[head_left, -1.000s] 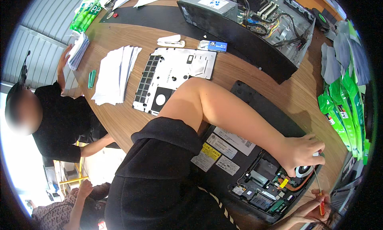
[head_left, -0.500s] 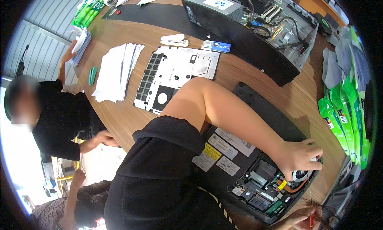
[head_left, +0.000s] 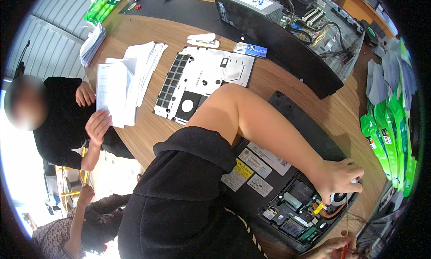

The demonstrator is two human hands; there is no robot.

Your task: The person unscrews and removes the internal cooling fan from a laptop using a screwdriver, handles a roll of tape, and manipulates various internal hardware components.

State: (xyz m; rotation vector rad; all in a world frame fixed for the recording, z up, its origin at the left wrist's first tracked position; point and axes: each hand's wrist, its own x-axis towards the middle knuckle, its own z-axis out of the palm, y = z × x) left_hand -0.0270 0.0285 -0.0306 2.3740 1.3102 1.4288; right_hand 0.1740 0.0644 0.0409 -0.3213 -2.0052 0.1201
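Observation:
An upturned black laptop base (head_left: 292,120) lies on the wooden table, its inner parts bared at the right end. My left hand (head_left: 336,180) arches over that end, thumb and fingers curled about the round cooling fan (head_left: 339,198); part of the fan is hidden under it. A copper heat pipe (head_left: 333,215) with a yellow label runs beside the fan. At the lower right, my right hand (head_left: 331,248) is closed on the red handle of a screwdriver (head_left: 345,250). Its thin shaft points up toward the fan's edge.
A removed bottom cover (head_left: 208,68), a white stapler (head_left: 203,40) and a blue box (head_left: 251,50) lie beyond my arm. An opened computer case (head_left: 278,43) stands farther back. Green paper packs (head_left: 386,142) are at right. A co-worker's hand (head_left: 98,126) holds paper sheets (head_left: 111,90) at left.
The co-worker at left has brought paper sheets over the table beside the paper stack. The view has shifted slightly. My left hand stays at the fan, and my right hand keeps the screwdriver.

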